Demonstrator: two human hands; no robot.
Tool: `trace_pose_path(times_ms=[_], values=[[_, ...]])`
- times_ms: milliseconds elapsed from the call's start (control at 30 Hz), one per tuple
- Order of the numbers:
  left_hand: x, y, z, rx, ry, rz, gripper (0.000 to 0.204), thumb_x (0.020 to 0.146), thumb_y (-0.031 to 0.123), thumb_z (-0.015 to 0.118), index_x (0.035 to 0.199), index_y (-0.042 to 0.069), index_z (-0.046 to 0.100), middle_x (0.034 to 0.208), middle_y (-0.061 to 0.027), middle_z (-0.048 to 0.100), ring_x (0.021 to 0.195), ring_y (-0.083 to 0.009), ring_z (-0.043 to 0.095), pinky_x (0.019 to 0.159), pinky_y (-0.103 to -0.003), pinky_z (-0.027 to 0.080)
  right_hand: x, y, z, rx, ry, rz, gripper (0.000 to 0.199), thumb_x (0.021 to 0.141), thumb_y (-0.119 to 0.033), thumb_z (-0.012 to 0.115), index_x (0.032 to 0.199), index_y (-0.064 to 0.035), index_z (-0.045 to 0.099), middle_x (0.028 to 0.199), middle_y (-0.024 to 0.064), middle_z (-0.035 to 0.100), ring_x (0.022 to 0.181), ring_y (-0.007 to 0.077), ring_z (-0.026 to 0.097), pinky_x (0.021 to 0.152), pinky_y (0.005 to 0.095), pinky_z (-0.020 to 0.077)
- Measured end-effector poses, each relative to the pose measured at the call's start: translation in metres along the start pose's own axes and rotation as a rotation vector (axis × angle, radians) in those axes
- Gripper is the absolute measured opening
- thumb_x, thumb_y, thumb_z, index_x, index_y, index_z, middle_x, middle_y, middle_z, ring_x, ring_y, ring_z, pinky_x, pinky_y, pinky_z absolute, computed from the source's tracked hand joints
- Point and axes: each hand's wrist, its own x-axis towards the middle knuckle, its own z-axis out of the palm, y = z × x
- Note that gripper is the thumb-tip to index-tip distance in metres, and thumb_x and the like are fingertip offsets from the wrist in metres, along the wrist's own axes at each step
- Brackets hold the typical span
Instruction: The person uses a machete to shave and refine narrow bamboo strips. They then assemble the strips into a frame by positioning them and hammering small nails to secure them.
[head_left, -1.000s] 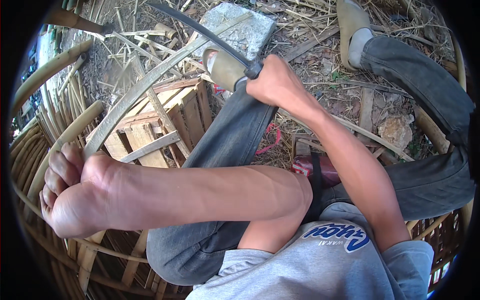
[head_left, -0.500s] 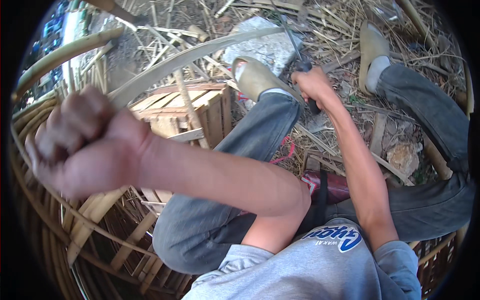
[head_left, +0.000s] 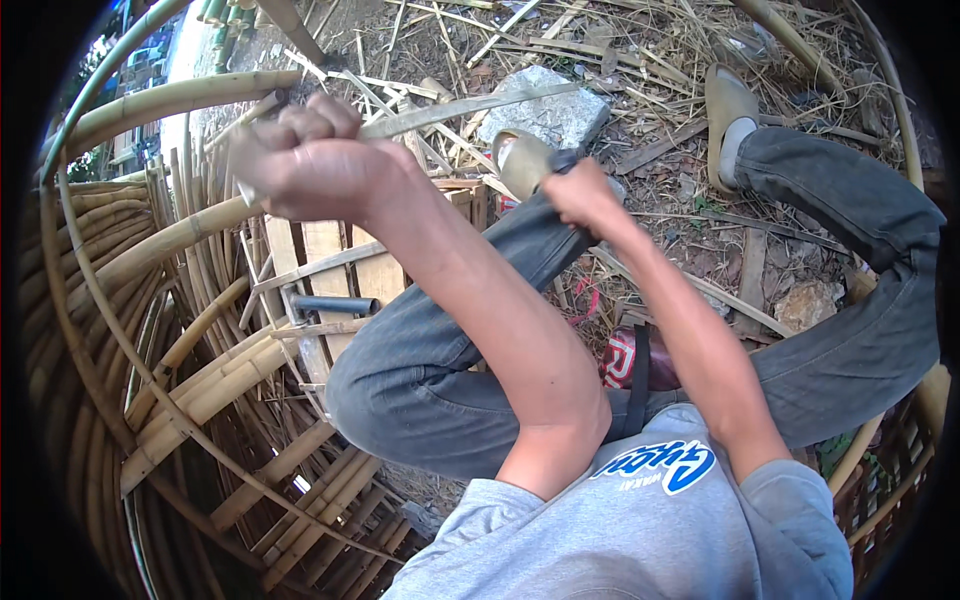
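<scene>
My left hand (head_left: 310, 165), smeared by motion, is raised at the upper left in a closed fist. A long flat pale bamboo strip (head_left: 450, 112) runs from that fist toward the right, its tip over a grey stone (head_left: 548, 108). My right hand (head_left: 585, 198) is wrapped round the dark handle of a knife (head_left: 565, 160), above my bent left leg. The blade cannot be made out now. The knife and the strip appear apart.
A wooden slatted crate (head_left: 325, 245) stands left of my leg, with a dark tube (head_left: 335, 305) by it. Bundled bamboo rods (head_left: 100, 235) curve along the left side. Bamboo scraps (head_left: 640, 65) litter the ground beyond, and a brown rock (head_left: 808, 306) lies at right.
My left fist has moved away from me and to the right, with the strip. My right hand has shifted left and slightly nearer; the blade, seen earlier pointing away, no longer shows.
</scene>
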Motion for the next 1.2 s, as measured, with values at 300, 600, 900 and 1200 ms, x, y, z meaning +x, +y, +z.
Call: trace_pose_path(times_ms=[300,600,900,1200], values=[[-0.004,0.009,-0.012,-0.094,-0.269,0.047,0.048,0.103,0.03,0.035,0.059,0.017,0.019,0.046,0.0057,0.014,0.037,-0.0069,0.01,0.037,-0.027,0.013,-0.02,-0.002,0.021,0.006,0.101,-0.554,0.025,0.077,-0.021,0.064,0.072,0.0034,0.063,0.055,0.0106,0.059,0.049,0.0192,0.058,0.052,0.0371,0.0454],[-0.024,-0.006,0.013,-0.198,-0.356,-0.022,0.043,0.105,0.026,0.033,0.065,0.014,0.025,0.048,0.0039,0.018,0.036,-0.0057,0.012,0.034,-0.026,0.014,0.091,0.023,-0.022,-0.127,0.188,-0.256,0.027,0.074,-0.019,0.065,0.077,0.0079,0.066,0.069,0.0219,0.068,0.067,0.0327,0.069,0.07,0.0437,0.0539],[-0.03,-0.039,0.017,-0.106,-0.306,-0.034,0.048,0.106,0.027,0.032,0.059,0.017,0.025,0.044,0.0054,0.019,0.036,-0.0052,0.017,0.035,-0.025,0.013,0.142,0.071,-0.043,0.039,0.127,-0.009,0.036,0.075,-0.024,0.066,0.077,0.0115,0.068,0.069,0.0225,0.069,0.061,0.0289,0.069,0.06,0.0404,0.0518],[-0.002,0.031,-0.002,0.027,-0.227,0.072,0.044,0.101,0.022,0.023,0.057,0.017,0.022,0.045,0.0052,0.019,0.039,-0.0067,0.012,0.035,-0.025,0.011,0.098,0.048,-0.024,-0.175,0.127,-0.286,0.032,0.074,-0.026,0.069,0.08,0.005,0.07,0.08,0.0285,0.068,0.087,0.0416,0.07,0.078,0.0451,0.0533]])
